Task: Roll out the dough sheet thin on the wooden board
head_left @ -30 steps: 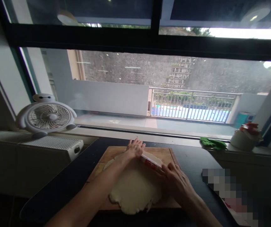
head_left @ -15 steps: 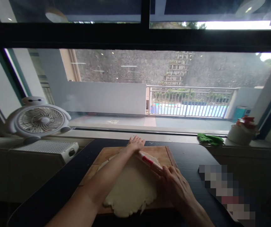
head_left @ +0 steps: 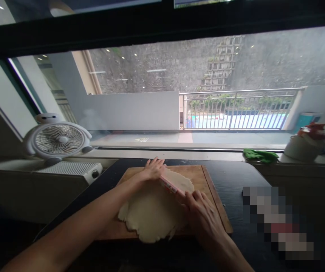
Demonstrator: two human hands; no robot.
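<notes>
A wide, flat sheet of pale dough (head_left: 153,211) with a ragged edge lies on a wooden board (head_left: 212,189). Across its far right part runs a slim rolling pin (head_left: 169,185) with a pinkish printed middle. My left hand (head_left: 154,168) rests on the pin's far end, palm down, its fingers stretched out beyond it. Around the near end, my right hand (head_left: 198,207) has its fingers curled, close above the dough's right side. My left forearm hides part of the dough's left side.
The board sits on a dark table (head_left: 230,181) by a window. A white fan (head_left: 62,139) and a white ridged box (head_left: 74,170) stand at left. A green cloth (head_left: 260,155) and a white pot (head_left: 304,147) are on the sill at right. A blurred-out patch (head_left: 281,224) covers something on the right.
The rolling pin has turned, so its red print now looks different. Both hands have shifted slightly left over the dough with it. My view has swung a little to the left and down.
</notes>
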